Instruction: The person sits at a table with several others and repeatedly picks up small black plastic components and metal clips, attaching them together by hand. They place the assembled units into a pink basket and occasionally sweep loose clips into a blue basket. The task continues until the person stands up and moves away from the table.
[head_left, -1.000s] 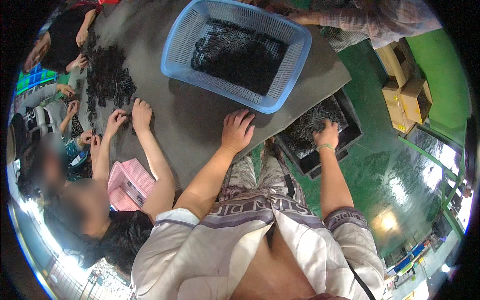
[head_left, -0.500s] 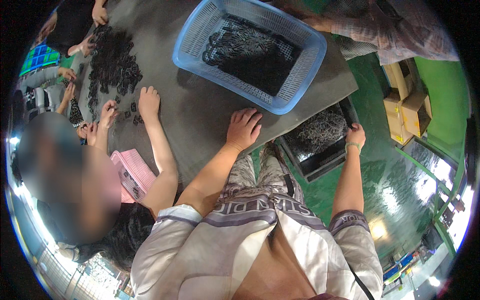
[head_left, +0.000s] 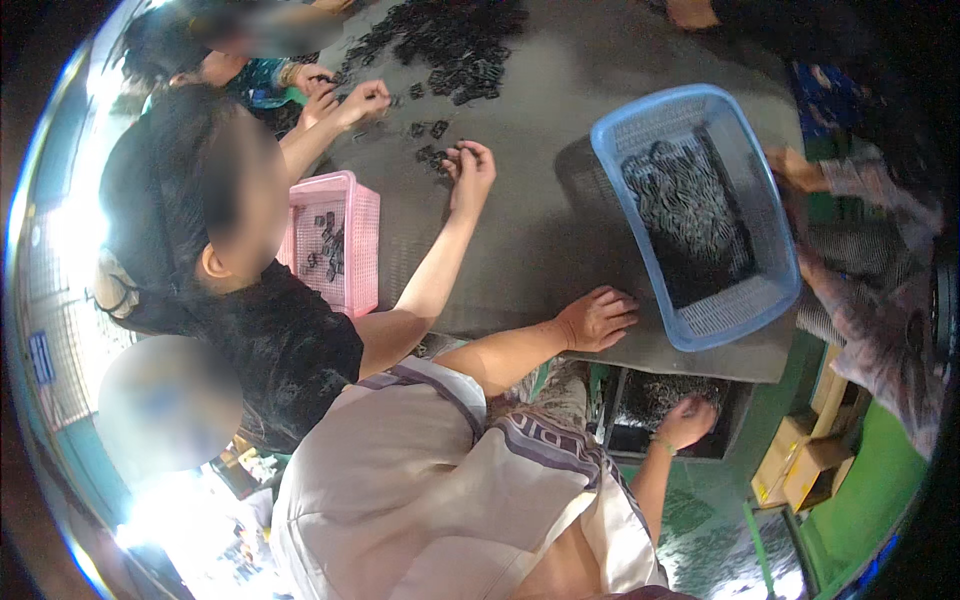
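My left hand (head_left: 598, 318) lies palm down on the grey table (head_left: 520, 240) near its front edge, its fingers stretched out. Just to its right stands a blue plastic basket (head_left: 725, 325) with many small black pieces (head_left: 690, 200) inside. My right hand (head_left: 688, 423) is over the near side of a dark crate (head_left: 738, 412) below the table edge. Motion smears its fingers, and I see nothing held in them. A tangle of dark, thin scrap (head_left: 655, 395) fills part of the crate.
A co-worker at my left handles small black parts beside a pink basket (head_left: 365, 250). A pile of black parts (head_left: 450, 45) covers the far table. Another person's hand (head_left: 795, 170) is by the blue basket. Cardboard boxes (head_left: 800, 465) stand on the green floor at right.
The view has turned left, shifting the table and baskets rightward in the picture. My right hand has come off the crate's right edge. My left hand still rests on the table.
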